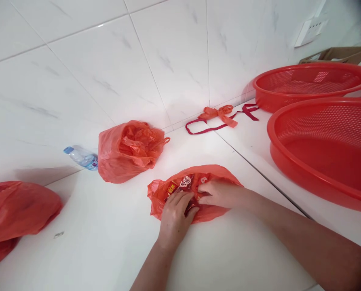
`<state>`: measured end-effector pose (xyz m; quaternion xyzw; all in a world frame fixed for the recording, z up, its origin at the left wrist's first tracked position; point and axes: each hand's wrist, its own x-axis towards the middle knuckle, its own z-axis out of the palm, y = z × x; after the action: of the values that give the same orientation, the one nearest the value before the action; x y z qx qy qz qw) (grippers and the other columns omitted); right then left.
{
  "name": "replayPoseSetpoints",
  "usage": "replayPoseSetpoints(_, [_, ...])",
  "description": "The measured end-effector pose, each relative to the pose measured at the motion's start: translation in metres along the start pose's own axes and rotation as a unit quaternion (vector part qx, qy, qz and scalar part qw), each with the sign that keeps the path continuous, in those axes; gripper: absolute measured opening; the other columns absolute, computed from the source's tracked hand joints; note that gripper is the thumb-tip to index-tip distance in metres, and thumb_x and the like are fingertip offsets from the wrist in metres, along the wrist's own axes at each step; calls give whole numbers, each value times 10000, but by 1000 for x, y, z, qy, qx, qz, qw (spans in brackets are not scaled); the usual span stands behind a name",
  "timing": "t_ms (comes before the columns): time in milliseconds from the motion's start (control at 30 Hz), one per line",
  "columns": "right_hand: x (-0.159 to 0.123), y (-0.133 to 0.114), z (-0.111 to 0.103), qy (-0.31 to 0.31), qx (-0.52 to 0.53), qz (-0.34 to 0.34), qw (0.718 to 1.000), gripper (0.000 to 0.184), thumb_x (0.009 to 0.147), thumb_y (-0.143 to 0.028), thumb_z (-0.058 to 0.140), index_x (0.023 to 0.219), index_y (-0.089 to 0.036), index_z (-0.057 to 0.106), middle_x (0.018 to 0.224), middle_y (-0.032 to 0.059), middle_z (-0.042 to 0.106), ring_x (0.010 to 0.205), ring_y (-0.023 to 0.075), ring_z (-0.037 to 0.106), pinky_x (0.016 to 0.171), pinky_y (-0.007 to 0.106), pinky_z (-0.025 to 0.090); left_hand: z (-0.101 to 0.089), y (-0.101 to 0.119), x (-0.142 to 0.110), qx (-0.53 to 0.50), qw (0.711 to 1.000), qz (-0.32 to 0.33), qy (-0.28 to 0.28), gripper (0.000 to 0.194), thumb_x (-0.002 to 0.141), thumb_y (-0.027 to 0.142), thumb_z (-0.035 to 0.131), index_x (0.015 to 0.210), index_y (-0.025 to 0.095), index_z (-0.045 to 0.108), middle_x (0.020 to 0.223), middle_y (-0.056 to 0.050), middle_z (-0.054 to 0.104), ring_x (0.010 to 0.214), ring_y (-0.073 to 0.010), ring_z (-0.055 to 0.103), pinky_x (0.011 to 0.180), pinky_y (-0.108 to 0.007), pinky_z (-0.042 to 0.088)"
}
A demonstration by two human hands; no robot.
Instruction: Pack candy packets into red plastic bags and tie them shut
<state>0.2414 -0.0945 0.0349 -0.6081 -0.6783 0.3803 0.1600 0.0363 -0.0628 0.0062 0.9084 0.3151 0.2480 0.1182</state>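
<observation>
A red plastic bag [219,171] lies open on the white countertop [107,234], with dark red printed packets [186,182] inside it. My left hand [177,210] reaches in from the near side, its fingers curled over a dark red packet. From the right, my right hand [219,193] reaches into the same bag with thumb and fingertips drawn together. What lies between the right fingertips is hard to make out against the red contents.
Behind stands a bunched red bag [113,153] beside a clear bottle [85,158]. Another red bag [22,210] is at far left. Two red perforated baskets [313,97] [319,178] stand right, near a cardboard box [347,54]. A dark red strap [198,132] lies by the tiled wall [174,60].
</observation>
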Motion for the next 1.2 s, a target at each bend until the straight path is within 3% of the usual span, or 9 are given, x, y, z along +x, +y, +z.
replayPoseSetpoints(100, [-1,-3,-1,25,7,-15,1000,167,789,-265,483,636,-201,461,627,-30,492,532,100,419,488,249,300,0,0,-1,1,1000,-10,3,339,812,274,619,1144,227,571,1058,-56,664,1027,-242,590,910,-441,490])
replayPoseSetpoints(333, [-4,-7,-6,70,102,-66,990,147,833,-264,441,724,-213,525,667,-43,515,587,102,440,541,238,337,-3,2,0,-23,998,-51,18,404,830,350,599,1205,210,545,1161,-88,614,1047,-241,575,868,-405,506])
replayPoseSetpoints(533, [-3,-12,1,74,105,-96,987,121,815,-292,515,729,-216,556,638,-46,519,589,103,461,538,232,344,-3,6,2,-55,997,-39,46,75,860,214,539,876,198,611,863,-25,653,852,-175,587,817,-345,488])
replayPoseSetpoints(700, [2,0,-13,237,93,-40,966,197,880,-328,425,831,-233,591,774,-22,621,675,122,551,601,245,414,-4,4,3,-31,994,-69,79,128,838,186,524,711,191,538,698,0,570,669,-145,525,643,-282,445])
replayPoseSetpoints(767, [4,5,-15,272,63,-10,960,230,893,-305,396,904,-240,616,869,-4,659,751,134,590,644,253,434,-5,4,4,-19,993,-80,87,185,831,181,513,649,192,483,648,10,517,619,-136,479,599,-269,411])
replayPoseSetpoints(867, [6,7,-13,261,6,18,965,260,892,-281,391,988,-252,631,970,5,677,819,146,613,659,255,441,-5,4,5,-13,992,-86,91,229,825,164,493,609,196,423,623,16,474,605,-133,445,592,-263,391])
replayPoseSetpoints(1033, [2,4,-12,206,-95,23,974,183,798,-333,534,948,-268,616,930,-19,678,798,167,611,590,248,405,-6,5,5,-17,991,-92,99,220,819,140,480,610,192,434,646,8,503,634,-137,464,609,-264,398])
replayPoseSetpoints(1200, [1,5,-10,149,-178,52,971,192,695,-222,569,885,-234,542,779,-12,628,591,138,550,440,233,282,-6,3,3,-52,985,-123,108,103,846,211,528,752,196,566,744,-5,587,723,-151,527,651,-277,429])
